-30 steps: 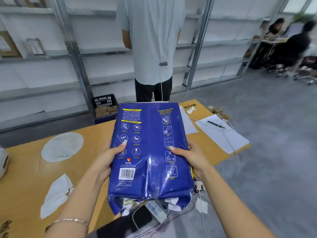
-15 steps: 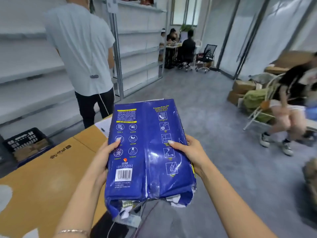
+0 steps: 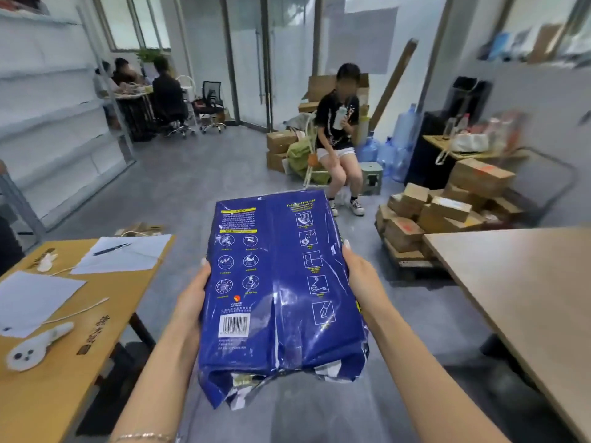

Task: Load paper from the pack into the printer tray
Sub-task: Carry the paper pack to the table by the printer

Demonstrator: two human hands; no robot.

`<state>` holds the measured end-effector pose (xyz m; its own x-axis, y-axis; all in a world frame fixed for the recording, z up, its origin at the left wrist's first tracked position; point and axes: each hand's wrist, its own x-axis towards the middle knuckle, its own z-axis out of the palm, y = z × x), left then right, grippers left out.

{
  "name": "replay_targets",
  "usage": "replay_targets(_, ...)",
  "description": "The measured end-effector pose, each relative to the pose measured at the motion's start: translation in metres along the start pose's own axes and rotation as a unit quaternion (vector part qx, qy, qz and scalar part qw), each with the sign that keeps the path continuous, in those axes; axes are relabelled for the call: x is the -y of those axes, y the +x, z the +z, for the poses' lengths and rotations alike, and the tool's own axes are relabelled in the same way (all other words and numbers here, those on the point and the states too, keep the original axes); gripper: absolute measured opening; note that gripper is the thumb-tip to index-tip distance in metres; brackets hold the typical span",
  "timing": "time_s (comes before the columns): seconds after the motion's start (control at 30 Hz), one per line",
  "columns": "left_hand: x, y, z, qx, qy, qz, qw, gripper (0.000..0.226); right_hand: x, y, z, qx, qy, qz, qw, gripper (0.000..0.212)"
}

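Note:
A blue paper pack (image 3: 275,289) with yellow print and a barcode is held flat in front of me, above the grey floor. Its near end is torn open and crumpled. My left hand (image 3: 193,298) grips the pack's left edge, thumb on top. My right hand (image 3: 363,279) grips its right edge. No printer or tray is in view.
A yellow table (image 3: 64,362) with white sheets, a pen and a white cable stands at the left. A brown table (image 3: 524,292) is at the right, cardboard boxes (image 3: 428,219) beyond it. A seated person (image 3: 339,135) is ahead; more people sit far left by shelves.
My view has swung right, away from the yellow table and the standing person. The pack stays in both hands, now over the open floor between two tables.

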<state>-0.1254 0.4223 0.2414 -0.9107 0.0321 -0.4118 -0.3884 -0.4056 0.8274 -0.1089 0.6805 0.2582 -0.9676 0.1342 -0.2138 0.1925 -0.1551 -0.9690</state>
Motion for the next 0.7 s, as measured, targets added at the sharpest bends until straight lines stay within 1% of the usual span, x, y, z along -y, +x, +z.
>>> replay_targets(0.1,0.018,-0.008,0.059,0.066,0.012,-0.035,0.997,0.04,0.007,-0.027,-0.053,-0.066,0.008,-0.016,0.998,0.039)
replay_targets(0.27,0.042,-0.01,0.135,0.167,0.06,-0.053,0.983,0.041,0.013,-0.076,-0.118,-0.176,0.01,-0.037,0.984,0.034)
replay_targets(0.37,0.058,-0.016,0.173,0.231,0.09,-0.07,0.966,0.042,0.017,-0.106,-0.146,-0.246,0.012,-0.036,0.968,0.042)
replay_targets(0.43,0.067,-0.02,0.193,0.266,0.097,-0.083,0.955,0.041,0.017,-0.125,-0.161,-0.286,0.02,-0.043,0.957,0.043)
replay_targets(0.6,0.094,-0.042,0.235,0.353,0.125,-0.116,0.92,0.04,0.006,-0.186,-0.187,-0.366,0.057,-0.051,0.927,0.034)
replay_targets(0.7,0.117,-0.062,0.257,0.402,0.145,-0.141,0.893,0.041,0.0,-0.228,-0.2,-0.427,0.064,-0.054,0.9,0.03)
